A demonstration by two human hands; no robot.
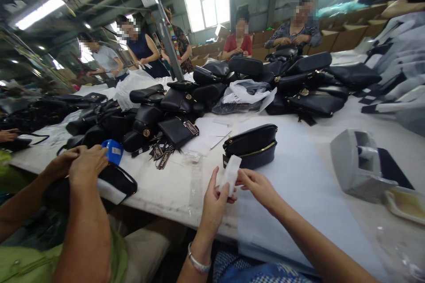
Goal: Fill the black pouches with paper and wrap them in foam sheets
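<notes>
My left hand and my right hand meet over the front edge of the white table. Both pinch a small folded white paper packet between fingers and thumbs. Just behind the packet lies a black pouch with a gold zip, its lid slightly ajar. My left wrist carries a silver bracelet.
A co-worker's two hands at my left press on a black bag beside a blue tape roll. Piles of black bags and hang tags cover the middle. A grey tape dispenser stands right. Several people work at the far side.
</notes>
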